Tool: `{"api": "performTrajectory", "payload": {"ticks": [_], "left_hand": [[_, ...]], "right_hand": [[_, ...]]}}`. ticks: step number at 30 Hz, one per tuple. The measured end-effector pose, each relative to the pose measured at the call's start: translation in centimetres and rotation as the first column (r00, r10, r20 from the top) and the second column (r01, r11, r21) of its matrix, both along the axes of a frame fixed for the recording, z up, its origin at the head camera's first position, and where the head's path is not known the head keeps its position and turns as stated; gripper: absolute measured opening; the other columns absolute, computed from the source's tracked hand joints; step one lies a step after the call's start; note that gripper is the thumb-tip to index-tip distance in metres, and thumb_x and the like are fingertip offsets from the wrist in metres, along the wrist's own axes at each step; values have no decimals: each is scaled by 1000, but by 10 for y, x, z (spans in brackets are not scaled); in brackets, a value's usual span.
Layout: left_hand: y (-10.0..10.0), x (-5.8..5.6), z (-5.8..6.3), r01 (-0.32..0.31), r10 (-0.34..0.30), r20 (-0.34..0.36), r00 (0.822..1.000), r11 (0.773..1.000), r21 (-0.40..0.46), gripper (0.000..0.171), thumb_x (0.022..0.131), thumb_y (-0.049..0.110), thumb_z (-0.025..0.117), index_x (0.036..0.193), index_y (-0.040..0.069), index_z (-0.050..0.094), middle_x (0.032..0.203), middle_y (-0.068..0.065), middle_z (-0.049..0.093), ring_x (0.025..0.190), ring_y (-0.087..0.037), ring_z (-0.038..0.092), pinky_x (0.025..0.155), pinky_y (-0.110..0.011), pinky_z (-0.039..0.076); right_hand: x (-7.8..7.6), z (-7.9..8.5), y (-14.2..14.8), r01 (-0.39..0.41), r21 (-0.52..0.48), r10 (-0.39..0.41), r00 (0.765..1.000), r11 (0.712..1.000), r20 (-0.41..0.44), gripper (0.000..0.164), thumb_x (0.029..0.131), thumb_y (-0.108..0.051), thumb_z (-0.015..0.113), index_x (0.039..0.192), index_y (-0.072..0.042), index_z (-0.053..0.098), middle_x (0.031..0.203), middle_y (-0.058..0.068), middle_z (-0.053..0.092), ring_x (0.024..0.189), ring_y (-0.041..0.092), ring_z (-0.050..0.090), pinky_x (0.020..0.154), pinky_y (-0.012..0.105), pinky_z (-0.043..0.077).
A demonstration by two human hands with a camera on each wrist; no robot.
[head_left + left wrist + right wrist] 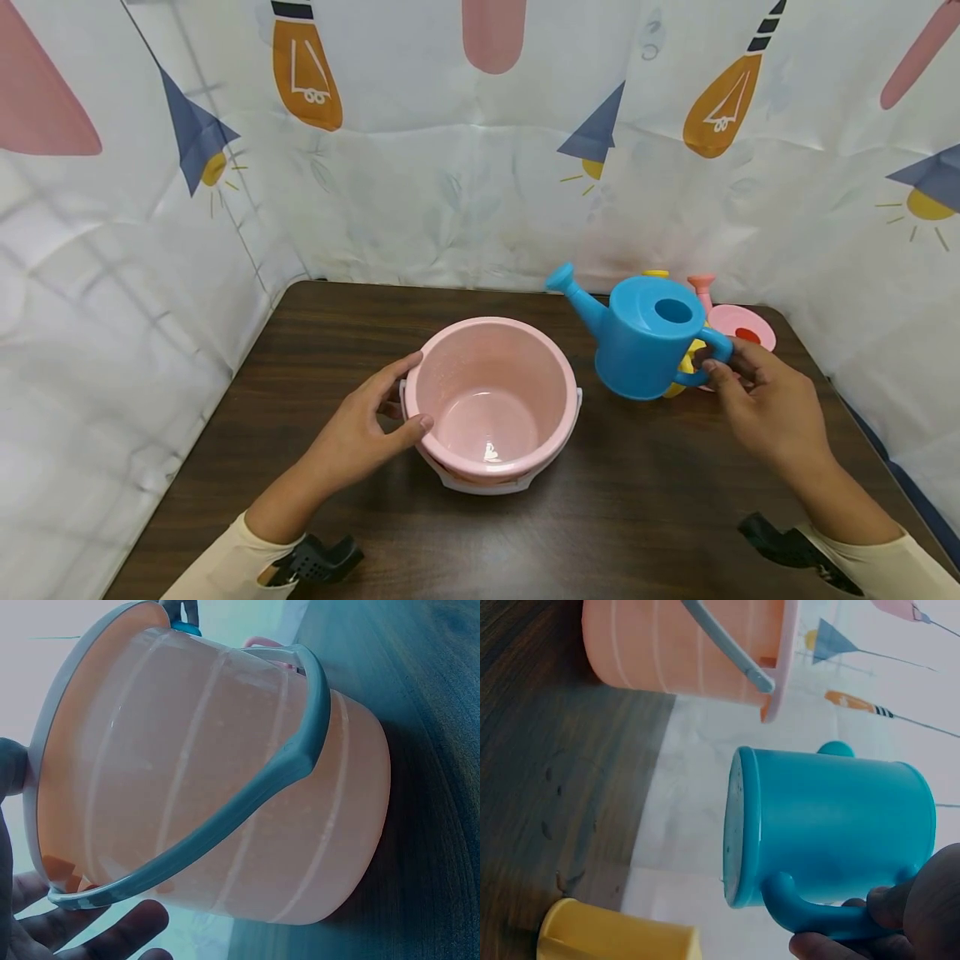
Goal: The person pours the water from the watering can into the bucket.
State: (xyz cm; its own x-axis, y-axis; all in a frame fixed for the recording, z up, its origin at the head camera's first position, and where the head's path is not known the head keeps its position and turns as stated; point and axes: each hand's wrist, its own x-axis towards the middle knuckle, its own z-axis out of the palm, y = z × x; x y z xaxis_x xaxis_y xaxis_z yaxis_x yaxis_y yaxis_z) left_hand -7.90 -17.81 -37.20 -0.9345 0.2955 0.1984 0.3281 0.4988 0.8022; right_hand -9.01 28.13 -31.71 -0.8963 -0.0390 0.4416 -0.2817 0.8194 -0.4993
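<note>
A pink bucket (487, 354) stands upright on the table, and a little light is reflected on its inside bottom. My left hand (360, 433) holds its left rim, thumb and forefinger on the edge, the other fingers outside by the hanging handle (225, 829). To the right of the bucket, my right hand (776, 400) grips the handle of a blue watering can (645, 354). The can is raised above the table, its spout pointing left toward the bucket. In the right wrist view the can's wet-looking underside (736, 825) shows. What the can contains is hidden.
Behind the blue can, a yellow watering can (615, 934) and a pink watering can (738, 323) stand partly hidden at the table's back right. Water drops (559, 791) dot the dark wooden table (330, 350). A patterned white curtain (450, 208) hangs behind and at both sides.
</note>
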Motion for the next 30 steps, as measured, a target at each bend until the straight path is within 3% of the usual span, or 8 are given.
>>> {"api": "performTrajectory", "payload": {"ticks": [6,13,21,30], "left_hand": [[0,0,-1,-1,1,1,1000,1000,3,73,93,32,75,157,19,42,130,-7,59,96,-16,63,82,-40,55],[1,1,0,-1,1,1,1000,1000,12,73,93,32,75,156,19,42,128,-6,60,95,-16,63,82,-38,55],[0,1,0,-1,1,-3,1000,1000,13,73,92,32,75,156,19,42,122,-5,61,94,-16,63,81,-40,54],[1,1,0,-10,10,4,1000,1000,8,73,92,32,75,156,20,42,122,-5,61,94,-17,63,81,-38,55]], "right_hand": [[0,5,0,-4,16,5,1000,1000,-13,36,99,-10,69,131,6,62,103,28,72,87,47,71,54,16,46],[2,11,0,-18,25,19,999,1000,-33,37,97,-7,70,132,6,63,105,28,72,89,47,70,58,9,43],[5,17,-1,-35,43,36,999,998,-21,38,97,-8,70,132,6,63,103,27,72,88,48,70,54,18,46],[10,20,-6,-72,52,74,996,996,-42,37,95,-4,72,130,4,65,101,27,73,83,48,70,54,21,47]]}}
